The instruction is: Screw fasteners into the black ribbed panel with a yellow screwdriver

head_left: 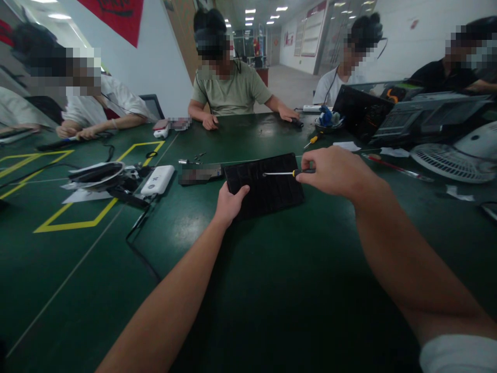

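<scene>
A flat black rectangular panel (267, 194) is tilted up over the green table, its face toward me; its exact kind is unclear. My left hand (230, 203) grips the panel's left edge, thumb on the front and the other fingers hidden behind. A screwdriver (285, 174) with a yellow-and-black handle and a thin metal shaft is pinched by its handle in my right hand (330, 171). Its shaft points left across the panel, the tip near the middle; contact cannot be made out. Left of the panel lies a dark flat piece (200, 175), with small metal bits (196, 158) behind it.
A white power bank (158, 180) and a heap of cables (99, 173) lie left on the green table (186, 311). At right are a white fan (458, 153), a red-and-clear stick (396, 167), a yellow screwdriver (312, 140) and computer casings (423, 119). Several people sit across the table.
</scene>
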`<move>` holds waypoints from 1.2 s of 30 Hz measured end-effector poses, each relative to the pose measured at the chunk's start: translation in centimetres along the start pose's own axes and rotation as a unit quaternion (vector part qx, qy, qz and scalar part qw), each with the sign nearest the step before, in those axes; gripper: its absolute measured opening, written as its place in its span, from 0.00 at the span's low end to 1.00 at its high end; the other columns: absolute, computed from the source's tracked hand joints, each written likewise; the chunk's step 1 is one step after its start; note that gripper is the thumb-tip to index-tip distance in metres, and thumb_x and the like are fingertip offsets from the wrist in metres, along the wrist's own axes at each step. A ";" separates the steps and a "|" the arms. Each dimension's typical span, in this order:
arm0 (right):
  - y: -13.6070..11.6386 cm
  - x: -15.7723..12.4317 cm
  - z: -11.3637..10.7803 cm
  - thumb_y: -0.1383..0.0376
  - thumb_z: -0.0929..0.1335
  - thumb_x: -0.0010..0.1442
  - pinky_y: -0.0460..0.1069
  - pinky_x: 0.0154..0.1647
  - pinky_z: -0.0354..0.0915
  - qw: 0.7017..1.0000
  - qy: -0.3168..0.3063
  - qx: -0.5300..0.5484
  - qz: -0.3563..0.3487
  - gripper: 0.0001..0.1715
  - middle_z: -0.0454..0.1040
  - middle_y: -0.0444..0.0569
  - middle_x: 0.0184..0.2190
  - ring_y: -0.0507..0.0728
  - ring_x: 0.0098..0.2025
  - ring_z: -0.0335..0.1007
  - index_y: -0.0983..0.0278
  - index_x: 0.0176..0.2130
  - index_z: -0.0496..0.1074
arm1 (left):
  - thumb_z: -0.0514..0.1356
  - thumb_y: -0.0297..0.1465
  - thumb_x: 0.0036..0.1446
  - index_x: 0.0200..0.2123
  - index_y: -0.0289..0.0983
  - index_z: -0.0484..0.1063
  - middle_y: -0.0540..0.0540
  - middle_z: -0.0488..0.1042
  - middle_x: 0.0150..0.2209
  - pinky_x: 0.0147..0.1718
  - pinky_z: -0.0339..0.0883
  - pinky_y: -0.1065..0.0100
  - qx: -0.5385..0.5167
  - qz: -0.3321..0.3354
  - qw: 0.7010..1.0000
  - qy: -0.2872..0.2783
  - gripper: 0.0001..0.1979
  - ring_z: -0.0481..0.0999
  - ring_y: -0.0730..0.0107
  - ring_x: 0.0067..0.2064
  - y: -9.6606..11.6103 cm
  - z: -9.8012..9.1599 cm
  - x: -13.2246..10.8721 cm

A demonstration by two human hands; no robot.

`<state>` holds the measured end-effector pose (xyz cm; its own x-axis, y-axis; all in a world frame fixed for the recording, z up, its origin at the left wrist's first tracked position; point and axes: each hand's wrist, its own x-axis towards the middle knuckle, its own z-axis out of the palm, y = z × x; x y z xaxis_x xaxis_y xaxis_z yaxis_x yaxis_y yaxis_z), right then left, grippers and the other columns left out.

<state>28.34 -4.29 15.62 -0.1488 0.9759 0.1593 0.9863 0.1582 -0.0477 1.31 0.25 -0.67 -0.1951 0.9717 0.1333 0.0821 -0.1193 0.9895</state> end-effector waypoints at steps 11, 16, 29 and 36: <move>0.1 0.0 -0.1 0.50 0.71 0.67 0.58 0.40 0.65 1.000 -0.004 -0.003 -0.011 0.17 0.85 0.57 0.41 0.69 0.44 0.79 0.57 0.43 0.84 | 0.75 0.35 0.55 0.52 0.38 0.79 0.37 0.86 0.52 0.63 0.77 0.41 0.003 -0.001 1.000 0.001 0.21 0.86 0.46 0.55 -0.1 -0.2 0.0; -0.1 -0.1 -0.2 0.50 0.71 0.67 0.58 0.40 0.65 1.000 -0.002 0.001 0.003 0.17 0.85 0.57 0.41 0.69 0.44 0.79 0.57 0.43 0.85 | 0.75 0.34 0.56 0.52 0.38 0.79 0.37 0.85 0.53 0.63 0.77 0.41 -0.003 0.000 1.000 -0.005 0.21 0.85 0.45 0.56 -0.1 -0.1 0.0; -0.2 -0.1 -0.4 0.49 0.69 0.68 0.57 0.39 0.64 1.000 -0.019 -0.012 0.017 0.21 0.84 0.58 0.40 0.70 0.44 0.79 0.58 0.47 0.85 | 0.75 0.34 0.55 0.51 0.37 0.79 0.37 0.86 0.51 0.62 0.77 0.43 -0.002 -0.001 1.000 0.001 0.21 0.86 0.47 0.54 0.4 0.1 -0.2; 0.1 0.0 -0.1 0.55 0.72 0.64 0.55 0.34 0.56 1.000 -0.011 -0.011 0.000 0.14 0.82 0.54 0.38 0.65 0.40 0.76 0.58 0.46 0.80 | 0.75 0.34 0.55 0.51 0.37 0.79 0.36 0.86 0.52 0.62 0.77 0.41 -0.002 -0.004 1.000 0.001 0.21 0.86 0.45 0.55 0.4 0.0 -0.2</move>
<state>28.46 -4.25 15.73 -0.1497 0.9791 0.1378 0.9876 0.1547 -0.0266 1.39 0.05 -0.33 -0.1970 0.9722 0.1262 0.0777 -0.1128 0.9906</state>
